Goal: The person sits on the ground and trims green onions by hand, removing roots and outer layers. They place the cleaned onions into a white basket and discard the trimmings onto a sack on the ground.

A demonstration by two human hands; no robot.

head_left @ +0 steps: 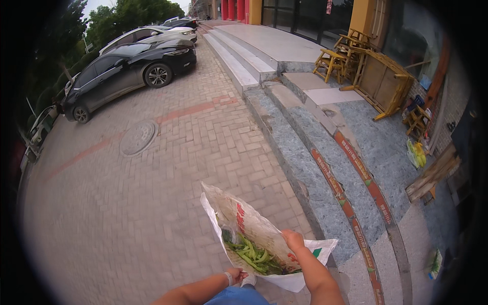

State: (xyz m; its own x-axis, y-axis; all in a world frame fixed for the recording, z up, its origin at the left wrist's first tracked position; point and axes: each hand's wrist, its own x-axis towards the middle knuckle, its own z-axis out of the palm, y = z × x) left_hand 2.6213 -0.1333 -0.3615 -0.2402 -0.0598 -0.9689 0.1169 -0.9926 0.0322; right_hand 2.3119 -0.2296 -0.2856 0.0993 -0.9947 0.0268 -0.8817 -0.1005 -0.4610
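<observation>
A white woven sack (214, 206) hangs before me with its mouth spread wide. Inside lie green leafy vegetables (254, 255), long and loose, against the soiled inner wall. My left hand (236, 275), with a band at the wrist, is closed on the near left rim. On the right rim, my right hand (293, 240) grips the sack's edge with fingers curled over it. The sack's bottom is hidden from me. One white shoe (249, 279) shows just under the near rim.
Stone steps (300, 132) rise along my right, with red strips on their edges. Wooden stools (330, 63) and an overturned wooden table (381, 79) stand on the landing. Parked cars (127, 68) line the left; a manhole cover (139, 138) sits in the brick paving (203, 147).
</observation>
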